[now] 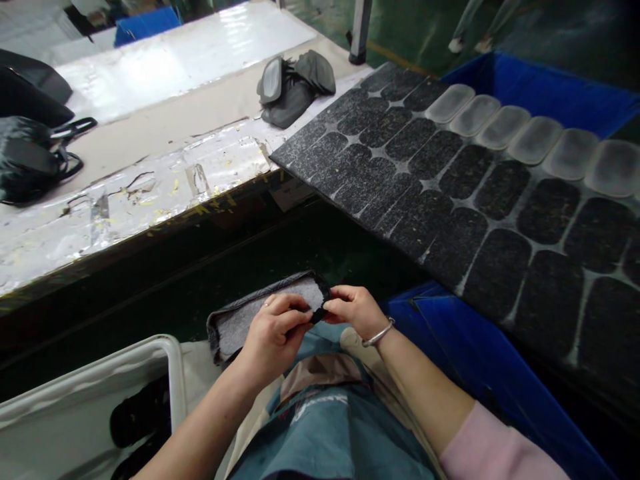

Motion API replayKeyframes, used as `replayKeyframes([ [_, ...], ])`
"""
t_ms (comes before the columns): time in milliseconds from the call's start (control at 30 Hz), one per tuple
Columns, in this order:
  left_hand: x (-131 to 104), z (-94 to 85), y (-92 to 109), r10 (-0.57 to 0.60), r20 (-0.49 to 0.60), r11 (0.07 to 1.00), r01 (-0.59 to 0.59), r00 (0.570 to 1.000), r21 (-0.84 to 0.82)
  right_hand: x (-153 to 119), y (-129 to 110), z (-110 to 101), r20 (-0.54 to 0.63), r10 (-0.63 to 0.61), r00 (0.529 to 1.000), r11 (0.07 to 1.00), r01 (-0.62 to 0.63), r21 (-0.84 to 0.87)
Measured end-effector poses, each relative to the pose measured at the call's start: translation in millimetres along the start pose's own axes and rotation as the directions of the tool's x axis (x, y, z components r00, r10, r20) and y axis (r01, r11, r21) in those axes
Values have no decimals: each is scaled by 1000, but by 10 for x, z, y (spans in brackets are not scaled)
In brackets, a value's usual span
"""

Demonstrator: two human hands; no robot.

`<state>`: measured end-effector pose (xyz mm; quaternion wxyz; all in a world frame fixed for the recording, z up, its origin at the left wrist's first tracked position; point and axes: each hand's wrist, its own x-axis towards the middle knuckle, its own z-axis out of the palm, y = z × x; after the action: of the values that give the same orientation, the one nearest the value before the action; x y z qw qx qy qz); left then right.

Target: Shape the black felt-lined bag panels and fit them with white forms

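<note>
Teal apron (330, 433) up closest, and just past its far edge comes a grey fabric piece (240, 327), gripped at its dark-edged end! Both hands work close together there: left hand (280, 327) pinching, right hand (357, 310) pinching beside it, apparently to steady that rim. Left of the apron, a white bin (175, 373) keeps dark items (143, 413), likely within reach; right of the apron, a blue container (440, 347). Ahead and right of the apron, a dark board (447, 223) bears oval pads (537, 140), rowed probably for order.

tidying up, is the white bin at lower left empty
Not empty: dark items lie inside the white bin; how full, I cannot tell.
</note>
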<state>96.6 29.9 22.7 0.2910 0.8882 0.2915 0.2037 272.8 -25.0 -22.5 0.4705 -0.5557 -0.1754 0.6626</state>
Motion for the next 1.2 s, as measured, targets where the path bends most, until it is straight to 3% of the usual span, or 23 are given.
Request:
replayKeyframes([
  [200, 5, -5, 19, -22, 20, 1000, 22, 1000, -8, 3, 176, -174, 106, -25, 994, 994, 14, 109],
  [400, 2, 1, 33, -36, 33, 999, 36, 999, 10, -4, 133, -14, -26, -70, 997, 998, 70, 1],
  [567, -9, 4, -1, -28, 10, 999, 27, 1000, 24, -3, 110, 205, -178, -234, 956, 960, 199, -195],
  [833, 0, 12, 47, -45, -19, 999, 45, 999, -23, -134, 332, 89, 0, -207, 978, 969, 205, -137],
  [967, -6, 31, 50, -48, -35, 999, 48, 998, -14, -135, 330, 256, -122, -249, 961, 951, 219, -217],
  [1100, -4, 38, 32, -28, -63, 1000, 29, 998, 6, -78, 283, 440, -270, -330, 904, 918, 241, -316],
  [1200, 0, 33, 29, -27, -71, 1000, 27, 997, 0, -85, 288, 414, -260, -346, 901, 915, 264, -304],
])
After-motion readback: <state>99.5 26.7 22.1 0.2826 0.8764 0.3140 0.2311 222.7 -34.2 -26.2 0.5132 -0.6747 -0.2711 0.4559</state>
